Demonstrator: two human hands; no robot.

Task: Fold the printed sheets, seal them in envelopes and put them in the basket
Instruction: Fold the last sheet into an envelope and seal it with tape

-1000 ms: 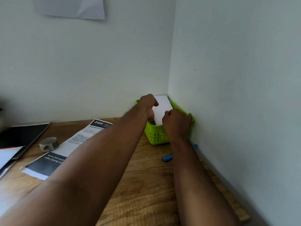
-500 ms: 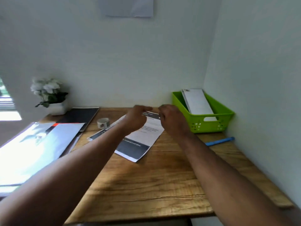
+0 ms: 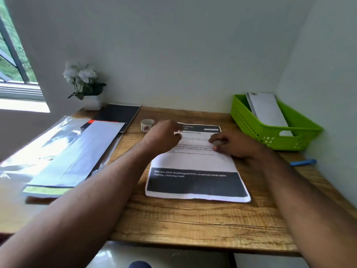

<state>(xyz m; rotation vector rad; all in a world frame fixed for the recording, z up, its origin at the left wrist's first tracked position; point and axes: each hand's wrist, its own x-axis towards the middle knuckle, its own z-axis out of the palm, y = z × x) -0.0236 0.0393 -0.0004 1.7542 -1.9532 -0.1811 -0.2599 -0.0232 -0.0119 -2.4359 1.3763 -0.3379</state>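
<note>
Printed sheet (image 3: 195, 163) flat on counter (image 3: 193, 219) — right hand (image 3: 234, 145) presses it, fingers straight; left hand (image 3: 164, 136) fingers curled at its left edge, grip unclear. Envelopes (image 3: 267, 111) in green basket (image 3: 251, 126) — far right.

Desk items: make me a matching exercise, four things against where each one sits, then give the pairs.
Things:
1. printed sheet
2. white envelopes
3. blue pen
4. tape roll

Places:
A. in the green basket
B. on the desk's right edge, in front of the basket
C. under both hands, mid-desk
D. just behind the left hand, beside the black book

Pairs: 1-C, 2-A, 3-B, 4-D
</note>
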